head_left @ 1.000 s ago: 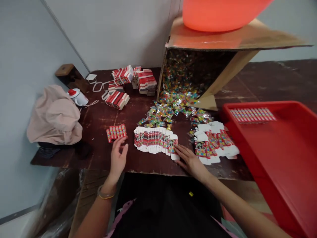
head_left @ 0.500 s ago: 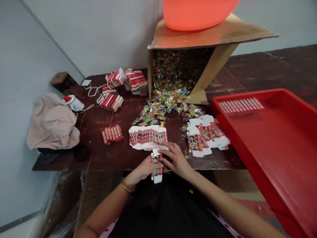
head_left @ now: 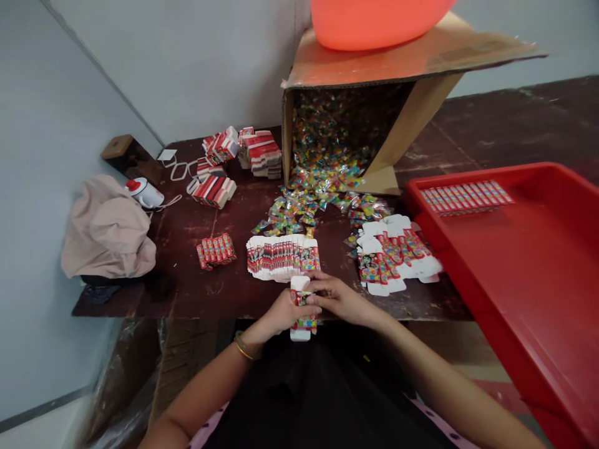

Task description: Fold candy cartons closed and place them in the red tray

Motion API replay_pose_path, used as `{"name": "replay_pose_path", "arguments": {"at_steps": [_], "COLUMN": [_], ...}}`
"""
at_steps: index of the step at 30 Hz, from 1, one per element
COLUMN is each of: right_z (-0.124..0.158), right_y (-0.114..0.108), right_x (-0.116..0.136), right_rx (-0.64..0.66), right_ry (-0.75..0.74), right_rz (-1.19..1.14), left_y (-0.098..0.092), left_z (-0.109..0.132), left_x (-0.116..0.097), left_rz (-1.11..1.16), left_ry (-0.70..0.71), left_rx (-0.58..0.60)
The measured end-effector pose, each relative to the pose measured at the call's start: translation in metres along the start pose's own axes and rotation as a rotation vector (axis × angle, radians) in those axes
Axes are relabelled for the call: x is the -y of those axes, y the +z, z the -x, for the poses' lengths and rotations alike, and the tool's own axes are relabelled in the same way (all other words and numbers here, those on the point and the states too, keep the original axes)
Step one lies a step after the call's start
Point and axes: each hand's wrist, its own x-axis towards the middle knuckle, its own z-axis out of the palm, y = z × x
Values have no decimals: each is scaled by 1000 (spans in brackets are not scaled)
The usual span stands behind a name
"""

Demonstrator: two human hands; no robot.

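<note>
Both hands meet at the near edge of the dark table [head_left: 224, 293], holding one flat printed carton blank [head_left: 302, 315] upright between them. My left hand [head_left: 285, 310] grips its left side; my right hand [head_left: 339, 298] pinches its right side and top. Just beyond them lies a fanned row of flat carton blanks [head_left: 282, 257]. A second loose pile of blanks [head_left: 393, 254] lies to the right. A short row of small filled red boxes [head_left: 216, 251] sits to the left.
A cardboard box [head_left: 397, 68] on its side spills colourful wrapped candies [head_left: 322, 181]; an orange basin [head_left: 374, 22] rests on it. A red tray [head_left: 528, 262] with a row of boxes stands at right. Bundled cartons [head_left: 243, 156], a beige cloth [head_left: 105, 231] and a white-red tape dispenser [head_left: 143, 192] lie at left.
My right hand drew one blank off the fanned row toward me. My left hand left the small red boxes and joined it; both now grip the blank.
</note>
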Motion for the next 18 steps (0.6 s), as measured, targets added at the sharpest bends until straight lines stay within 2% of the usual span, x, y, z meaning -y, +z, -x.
{"name": "replay_pose_path", "arguments": {"at_steps": [2,4,6,8,12,15,18], "right_z": [6,14,25,38,58,63,58], "right_y": [11,21,27,30,34,36,38], "right_x": [-4,-7,-11,-14,-22,-27,-28], "right_rx": [-214,-356,-427,-450,-365,-225,-42], "right_ry": [57,132,174,203,352,526,637], "right_rz": [9,-57,-161,-282,-689,-997,-1209], "left_y": [5,11,14,14,12,11,10], "left_z": [-1,2,10,21,39,46,53], "left_x": [7,12,15,17,22,24,20], "left_rz": [-8,-15,-27,-91,-279,-361,-475], "left_ry": [12,32,114,183,142,134,207], "left_rx": [-170,-243,-309,-326,-178,-77,17]}}
